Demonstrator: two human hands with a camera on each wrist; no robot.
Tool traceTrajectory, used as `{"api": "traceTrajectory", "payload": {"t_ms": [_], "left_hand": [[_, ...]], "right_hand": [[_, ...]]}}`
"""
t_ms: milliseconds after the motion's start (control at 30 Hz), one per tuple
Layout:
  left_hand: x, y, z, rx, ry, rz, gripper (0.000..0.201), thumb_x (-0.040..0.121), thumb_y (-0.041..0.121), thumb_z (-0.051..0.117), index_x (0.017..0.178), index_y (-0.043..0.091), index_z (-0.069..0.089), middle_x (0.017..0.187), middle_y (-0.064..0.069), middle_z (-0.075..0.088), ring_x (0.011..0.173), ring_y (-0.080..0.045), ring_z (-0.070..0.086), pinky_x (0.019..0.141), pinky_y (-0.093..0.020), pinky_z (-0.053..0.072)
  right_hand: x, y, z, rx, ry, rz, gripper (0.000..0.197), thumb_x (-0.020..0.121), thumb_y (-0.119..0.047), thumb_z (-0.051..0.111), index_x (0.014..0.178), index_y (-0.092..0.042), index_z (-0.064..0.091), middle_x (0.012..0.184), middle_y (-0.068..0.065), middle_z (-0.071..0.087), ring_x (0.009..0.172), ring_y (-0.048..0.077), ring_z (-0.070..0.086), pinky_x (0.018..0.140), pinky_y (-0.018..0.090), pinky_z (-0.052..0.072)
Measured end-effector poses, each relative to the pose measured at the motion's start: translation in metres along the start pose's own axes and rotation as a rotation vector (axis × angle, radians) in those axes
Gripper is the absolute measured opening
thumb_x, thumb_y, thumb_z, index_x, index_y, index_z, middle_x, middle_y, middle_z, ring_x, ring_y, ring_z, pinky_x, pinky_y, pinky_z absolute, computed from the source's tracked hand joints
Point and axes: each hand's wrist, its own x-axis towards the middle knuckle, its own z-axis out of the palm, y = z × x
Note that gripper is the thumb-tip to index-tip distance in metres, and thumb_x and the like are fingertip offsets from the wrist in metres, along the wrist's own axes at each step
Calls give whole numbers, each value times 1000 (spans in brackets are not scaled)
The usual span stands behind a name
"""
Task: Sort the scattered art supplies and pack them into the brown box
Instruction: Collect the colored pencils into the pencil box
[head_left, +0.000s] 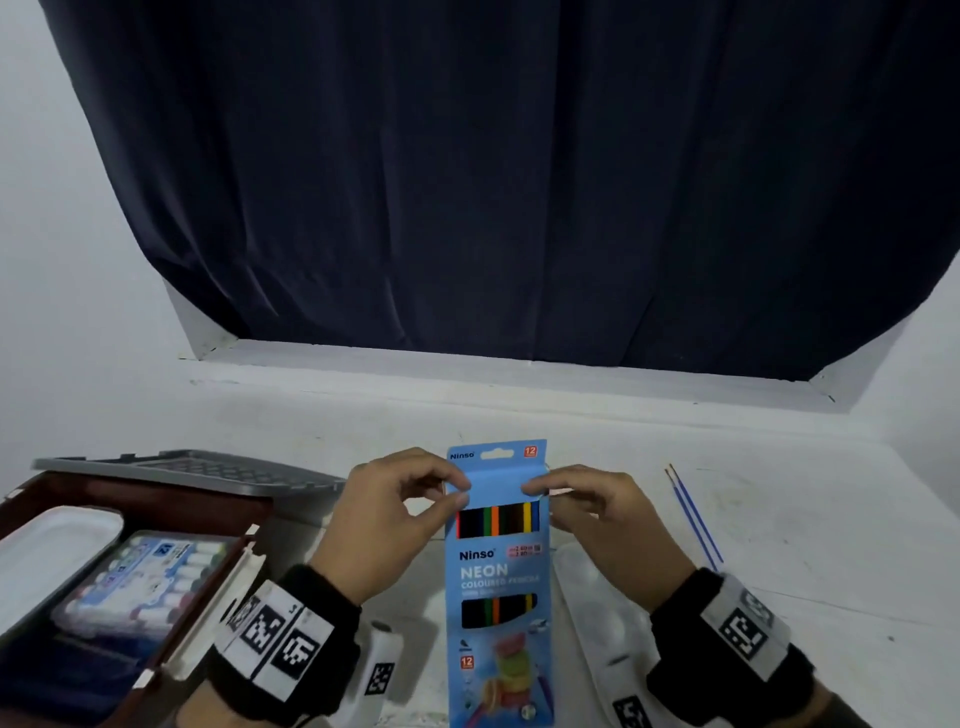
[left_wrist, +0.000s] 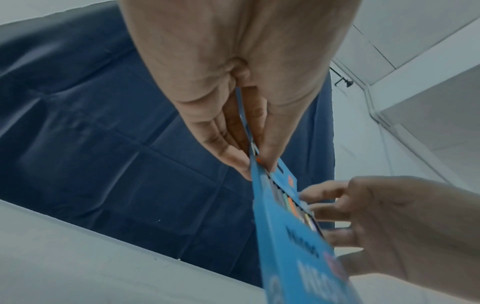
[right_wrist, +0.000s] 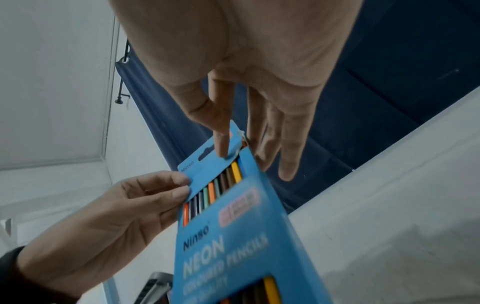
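Note:
A blue pack of neon coloured pencils (head_left: 498, 571) stands upright in front of me, held at its top by both hands. My left hand (head_left: 457, 491) pinches the pack's upper left edge between thumb and fingers, and the left wrist view shows that pinch on the blue pack (left_wrist: 291, 236). My right hand (head_left: 535, 488) pinches the upper right edge: its forefinger presses the hanger flap of the pack (right_wrist: 233, 216) with the other fingers behind. The brown box (head_left: 156, 519) lies open at the left. In it are a white palette (head_left: 52, 540) and a clear case of paint tubes (head_left: 150, 577).
A grey mesh tray (head_left: 197, 467) lies behind the box. Two thin blue-handled brushes (head_left: 696, 519) lie on the white table at the right. A white paint palette (head_left: 597, 608) rests under my right wrist. A dark curtain (head_left: 493, 182) hangs over the sill behind.

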Motion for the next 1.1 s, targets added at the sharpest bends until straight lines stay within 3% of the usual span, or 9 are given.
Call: {"api": "traceTrajectory", "payload": {"t_ms": [67,133,233,433,533,667,767,933,1100], "left_hand": [[-6,-1,2,-7,-3,21,14,82,11,80,86,24,76,87,8,71,77,-15,67,76,-23,57],[-11,-2,5,-3,-16,47,15,82,11,81,86,24,76,88,9,72,78,-15,68,77,-23,57],[-19,-5,7,4,-26,48,15,81,12,82,85,26,78,89,11,73,78,-13,69,78,-24,58],[-35,-7,11,62,-25,115,8,83,26,81,90,28,78,93,18,73,89,-7,71,80,-28,57],[-45,-16,11,128,-62,162,26,78,35,85,102,32,75,101,22,71,93,-2,68,81,-23,55],[-59,-25,16,177,-27,181,38,79,29,84,115,29,72,110,23,69,93,3,66,82,-17,54],[-65,-26,22,143,8,130,41,81,23,83,120,28,69,114,24,68,93,1,68,83,-16,55],[-69,-27,33,-238,-10,-159,36,84,9,78,115,22,68,113,8,74,102,-14,72,90,-33,58],[-74,-22,40,-394,35,-305,26,91,3,68,115,12,65,117,2,73,101,-24,73,88,-49,59]], "right_hand": [[-6,4,3,-22,69,-67,29,92,5,57,97,-20,70,90,-2,66,78,16,66,68,27,53],[-10,6,5,-38,102,-111,29,91,4,60,99,-23,66,87,-1,61,72,21,60,64,27,51],[-17,8,10,-89,103,-128,35,86,8,62,96,-26,66,105,-9,65,80,16,63,67,24,54],[-27,16,11,-162,148,-130,29,87,4,65,90,-24,73,101,-14,67,104,10,63,86,25,55],[-34,18,13,-135,128,-138,27,91,2,62,91,-22,74,100,-15,66,103,7,63,82,24,57],[-50,26,15,-84,77,-111,29,93,0,61,105,-24,73,113,-12,60,113,10,59,78,24,57],[-59,33,17,18,30,-14,37,92,0,62,116,-27,67,122,-8,55,113,11,61,76,25,57],[-58,35,23,205,-65,160,54,88,5,65,121,-37,56,111,-3,64,88,15,69,70,27,55],[-58,49,36,252,42,241,68,78,17,67,119,-31,43,101,8,68,89,22,71,71,31,57]]}}
